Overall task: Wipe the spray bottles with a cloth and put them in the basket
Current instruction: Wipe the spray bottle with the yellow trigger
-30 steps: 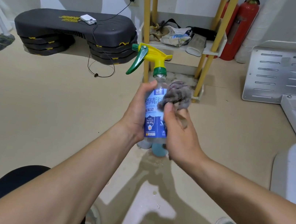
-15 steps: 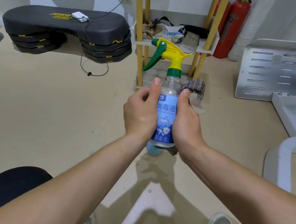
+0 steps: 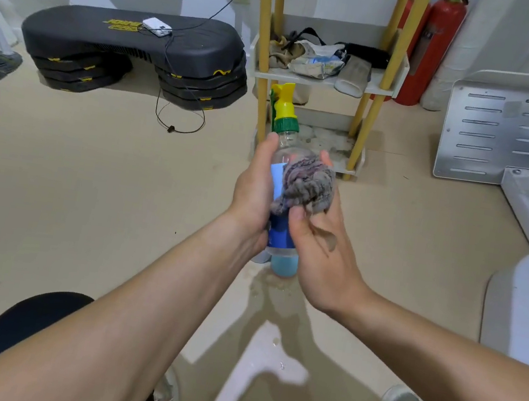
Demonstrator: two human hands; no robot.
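Note:
A clear spray bottle (image 3: pixel 280 237) with a blue label and a yellow and green trigger head is held upright in front of me, above the floor. My left hand (image 3: pixel 253 188) grips its left side. My right hand (image 3: pixel 317 239) holds a crumpled grey cloth (image 3: pixel 306 184) against the upper front of the bottle. The trigger now points away from me. No basket is in view.
A yellow-posted shelf rack (image 3: pixel 325 82) with bags and rags stands just behind the bottle. Stacked black step platforms (image 3: pixel 134 53) lie at the left, red fire extinguishers (image 3: pixel 433 50) at the back, a white metal frame (image 3: pixel 520 135) at the right. A wet patch marks the floor below my hands.
The bottle has turned so its trigger points away instead of left. My right hand has brought the cloth from behind the bottle onto its upper front.

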